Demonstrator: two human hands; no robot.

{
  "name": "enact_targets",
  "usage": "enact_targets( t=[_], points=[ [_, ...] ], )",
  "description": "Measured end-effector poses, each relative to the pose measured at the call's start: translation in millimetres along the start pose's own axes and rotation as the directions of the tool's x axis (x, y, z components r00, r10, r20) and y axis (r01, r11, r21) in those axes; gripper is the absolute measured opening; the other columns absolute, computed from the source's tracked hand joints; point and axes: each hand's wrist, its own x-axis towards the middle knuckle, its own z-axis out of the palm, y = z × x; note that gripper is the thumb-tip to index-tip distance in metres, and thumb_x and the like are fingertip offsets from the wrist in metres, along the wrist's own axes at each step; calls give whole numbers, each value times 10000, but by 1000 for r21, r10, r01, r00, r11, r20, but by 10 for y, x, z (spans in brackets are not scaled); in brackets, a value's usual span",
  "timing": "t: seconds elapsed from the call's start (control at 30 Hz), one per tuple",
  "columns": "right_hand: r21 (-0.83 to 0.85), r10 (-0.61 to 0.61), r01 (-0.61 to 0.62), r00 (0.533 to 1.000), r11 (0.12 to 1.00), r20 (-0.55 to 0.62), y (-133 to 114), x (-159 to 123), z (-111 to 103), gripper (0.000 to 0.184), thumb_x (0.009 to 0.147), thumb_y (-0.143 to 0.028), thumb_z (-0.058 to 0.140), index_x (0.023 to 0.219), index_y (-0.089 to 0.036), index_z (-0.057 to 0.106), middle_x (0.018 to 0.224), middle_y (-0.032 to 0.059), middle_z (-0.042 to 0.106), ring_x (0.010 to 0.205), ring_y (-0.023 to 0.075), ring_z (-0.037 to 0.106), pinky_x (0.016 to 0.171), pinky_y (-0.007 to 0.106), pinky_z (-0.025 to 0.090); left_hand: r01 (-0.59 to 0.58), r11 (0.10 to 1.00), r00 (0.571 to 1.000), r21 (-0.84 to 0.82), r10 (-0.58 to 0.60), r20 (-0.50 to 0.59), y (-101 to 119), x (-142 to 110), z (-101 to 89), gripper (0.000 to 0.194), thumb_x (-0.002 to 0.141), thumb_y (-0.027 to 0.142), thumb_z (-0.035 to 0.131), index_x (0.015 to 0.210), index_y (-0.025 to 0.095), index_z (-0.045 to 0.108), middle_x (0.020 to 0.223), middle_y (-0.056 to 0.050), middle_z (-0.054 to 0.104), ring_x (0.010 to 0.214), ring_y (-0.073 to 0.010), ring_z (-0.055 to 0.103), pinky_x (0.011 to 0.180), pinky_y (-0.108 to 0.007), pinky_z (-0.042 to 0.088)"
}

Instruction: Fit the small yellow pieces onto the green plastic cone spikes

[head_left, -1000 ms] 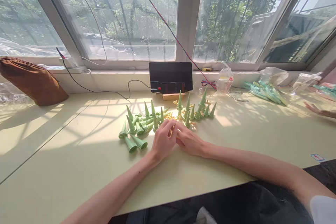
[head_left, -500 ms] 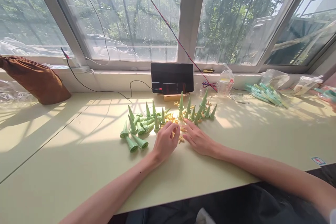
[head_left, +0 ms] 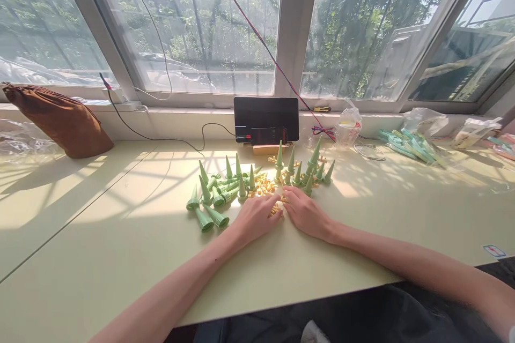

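Observation:
My left hand (head_left: 257,215) rests low over the table, thumb and fingers apart around a few small yellow plastic pieces (head_left: 275,209). Facing it, my right hand (head_left: 309,212) has its fingers curled together, with a small yellow piece (head_left: 284,199) at the fingertips. A loose pile of yellow pieces (head_left: 263,186) lies just beyond both hands. To its left are several green plastic cones (head_left: 217,217), some upright and some lying down with open ends showing. More green cones (head_left: 314,156) stand to the right, with yellow cross-shaped bits among them. My palms are hidden.
Behind the cones, a black tablet (head_left: 266,113) and a phone (head_left: 269,136) lean on a wooden stand (head_left: 269,149). A brown drawstring bag (head_left: 64,124) stands left. A plastic-wrapped cup (head_left: 349,127) and a heap of teal strips (head_left: 412,146) lie right. Cables run along the windowsill.
My left hand has lowered and its fingers have spread from a pinch. My right hand has curled its fingers in. The whole view has shifted slightly.

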Motion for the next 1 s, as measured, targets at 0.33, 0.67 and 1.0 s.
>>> enact_targets(
  t=[0.33, 0.67, 1.0],
  points=[
    [35, 44, -44, 999, 998, 10, 87, 261, 246, 215, 909, -39, 401, 901, -178, 565, 928, 61, 591, 900, 182, 564, 794, 326, 493, 40, 999, 990, -2, -40, -133, -84, 12, 45, 121, 937, 197, 456, 917, 205, 575, 755, -8, 595, 639, -157, 567, 551, -263, 380],
    [111, 67, -63, 997, 992, -34, 92, 279, 244, 197, 902, -62, 447, 977, -166, 597, 969, 81, 629, 919, 199, 594, 802, 340, 504, 244, 943, 608, -227, -331, -722, -119, 68, -262, 359, 818, 164, 570, 1148, 205, 435, 1121, -111, 441, 1097, -265, 460, 900, -424, 440],
    [125, 63, -53, 996, 991, -70, 144, 259, 245, 292, 915, -73, 458, 1135, -188, 612, 1044, 99, 651, 978, 217, 625, 830, 366, 526, 409, 811, 689, -417, -575, -442, -304, 65, -165, 176, 863, 190, 500, 1018, 175, 581, 952, -77, 560, 828, -207, 558, 755, -357, 459]
  ],
)
